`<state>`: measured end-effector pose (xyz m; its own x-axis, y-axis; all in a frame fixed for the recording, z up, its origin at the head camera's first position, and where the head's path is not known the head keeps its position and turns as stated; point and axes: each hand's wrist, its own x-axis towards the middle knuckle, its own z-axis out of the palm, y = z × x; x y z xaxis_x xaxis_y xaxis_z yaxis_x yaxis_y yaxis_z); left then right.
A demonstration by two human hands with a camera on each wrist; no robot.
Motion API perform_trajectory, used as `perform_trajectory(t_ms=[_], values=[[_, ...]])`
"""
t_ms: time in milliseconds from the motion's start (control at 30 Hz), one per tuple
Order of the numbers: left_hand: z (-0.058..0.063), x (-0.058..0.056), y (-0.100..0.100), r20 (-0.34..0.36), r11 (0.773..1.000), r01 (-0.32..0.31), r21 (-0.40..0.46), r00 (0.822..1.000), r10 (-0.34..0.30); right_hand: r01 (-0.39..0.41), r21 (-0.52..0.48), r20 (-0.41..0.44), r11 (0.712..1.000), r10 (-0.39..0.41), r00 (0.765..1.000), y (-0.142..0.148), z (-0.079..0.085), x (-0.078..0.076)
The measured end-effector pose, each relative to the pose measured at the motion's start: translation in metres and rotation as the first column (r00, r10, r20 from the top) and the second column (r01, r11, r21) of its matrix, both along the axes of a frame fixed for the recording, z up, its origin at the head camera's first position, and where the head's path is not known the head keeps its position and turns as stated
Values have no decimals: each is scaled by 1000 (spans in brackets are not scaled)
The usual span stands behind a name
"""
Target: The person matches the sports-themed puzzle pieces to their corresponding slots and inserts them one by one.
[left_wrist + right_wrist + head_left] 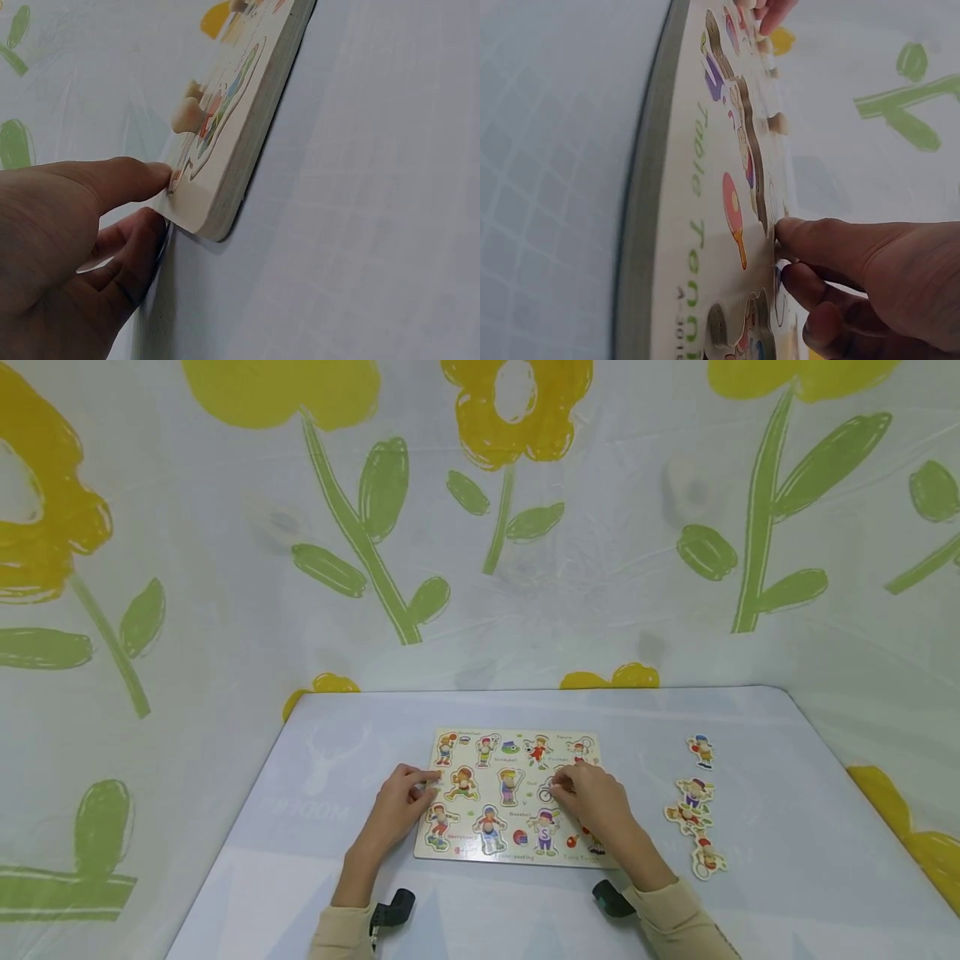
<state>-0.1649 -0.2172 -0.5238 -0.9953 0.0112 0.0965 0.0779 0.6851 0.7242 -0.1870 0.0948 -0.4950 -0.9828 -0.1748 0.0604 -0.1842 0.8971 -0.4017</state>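
A wooden peg puzzle board [480, 852] printed with sports figures lies on the table. My left hand [401, 797] grips its left edge; in the left wrist view the thumb [142, 180] is on top, the other fingers at the side and below. Over the board's right half, my right hand [600, 802] pinches a puzzle piece low against the surface, by a bicycle picture [546, 788]. The fingers mostly cover that piece. Round wooden knobs [187, 116] stand up from pieces in the board. A sunken slot [754, 150] shows in the right wrist view.
Right of the board lie several loose figure pieces: one alone [702, 752] at the back, a purple-capped one [696, 791] in an overlapping cluster, and one [707, 858] nearest me. Behind the table hangs a flower-printed cloth [480, 610].
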Motion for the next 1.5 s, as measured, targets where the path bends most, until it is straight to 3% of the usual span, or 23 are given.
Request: perform_trajectory(t_ms=[867,1200,1500], values=[[0,0,1,9,1000,-9,-28,1000,9,15,-15,66,1000,-14,998,9,-1,-1],[-3,0,-1,13,1000,-7,-19,1000,7,-87,-15,85,996,88,992,20,2,-6],[-3,-1,-1,0,1000,3,-17,1000,-3,-150,-52,153,987,157,976,57,14,-11]])
